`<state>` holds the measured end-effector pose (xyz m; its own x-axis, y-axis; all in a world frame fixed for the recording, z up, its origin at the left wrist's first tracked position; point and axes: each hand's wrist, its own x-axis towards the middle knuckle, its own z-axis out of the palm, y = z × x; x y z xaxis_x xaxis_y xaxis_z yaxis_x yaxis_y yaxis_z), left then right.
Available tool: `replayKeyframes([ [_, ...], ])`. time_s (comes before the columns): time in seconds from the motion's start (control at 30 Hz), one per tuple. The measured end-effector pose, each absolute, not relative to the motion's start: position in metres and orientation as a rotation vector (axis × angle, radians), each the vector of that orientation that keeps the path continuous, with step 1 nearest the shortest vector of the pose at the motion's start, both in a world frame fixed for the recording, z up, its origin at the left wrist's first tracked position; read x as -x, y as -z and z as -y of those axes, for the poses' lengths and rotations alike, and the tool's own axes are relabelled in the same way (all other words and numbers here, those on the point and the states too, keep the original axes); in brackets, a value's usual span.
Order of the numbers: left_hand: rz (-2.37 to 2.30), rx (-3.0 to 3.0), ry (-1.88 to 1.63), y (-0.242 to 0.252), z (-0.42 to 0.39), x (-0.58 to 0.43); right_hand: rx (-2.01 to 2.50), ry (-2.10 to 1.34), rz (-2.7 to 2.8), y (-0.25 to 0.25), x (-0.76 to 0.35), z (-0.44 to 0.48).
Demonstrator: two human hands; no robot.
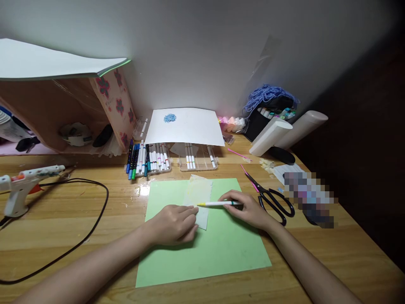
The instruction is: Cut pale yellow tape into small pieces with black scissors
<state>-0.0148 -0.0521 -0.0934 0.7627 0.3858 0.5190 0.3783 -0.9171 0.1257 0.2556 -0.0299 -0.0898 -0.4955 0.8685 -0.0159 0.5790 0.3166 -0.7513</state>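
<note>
Pressing a pale paper slip (199, 195) flat onto the green sheet (221, 249) on the desk (63, 211) with the left grip (175, 223), flattened and holding nothing, and pinching in the right grip (248, 209) a marker (218, 204) lying left-to-right, yellow tip reaching the slip beside the left fingertips (193, 212).

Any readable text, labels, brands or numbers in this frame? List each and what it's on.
None legible.
Pen in the right hand: no print readable.
Markers in the clear tray: any print too small.
Pixelated patch right of the scissors: blurred out.
</note>
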Motion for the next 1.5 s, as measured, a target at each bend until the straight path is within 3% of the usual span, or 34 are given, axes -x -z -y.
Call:
replayKeyframes([
  [0.2,-0.649,-2.943,-0.853,0.093,0.052,0.015,1.417,-0.923,2.148,0.087,-0.259,0.029],
  [0.4,-0.653,-2.946,-0.837,0.092,0.053,0.014,1.265,-1.113,2.276,0.085,-0.26,0.031],
  [0.57,-0.658,-2.935,-0.84,0.092,0.052,0.014,1.404,-0.961,2.185,0.084,-0.262,0.03],
  [0.7,-0.659,-2.939,-0.838,0.092,0.052,0.014,1.286,-1.081,2.27,0.083,-0.264,0.03],
  [0.87,-0.648,-2.946,-0.841,0.093,0.052,0.014,1.395,-0.893,2.248,0.085,-0.268,0.027],
  [1.5,-0.639,-2.934,-0.873,0.092,0.052,0.014,1.293,-0.785,2.455,0.081,-0.266,0.032],
])
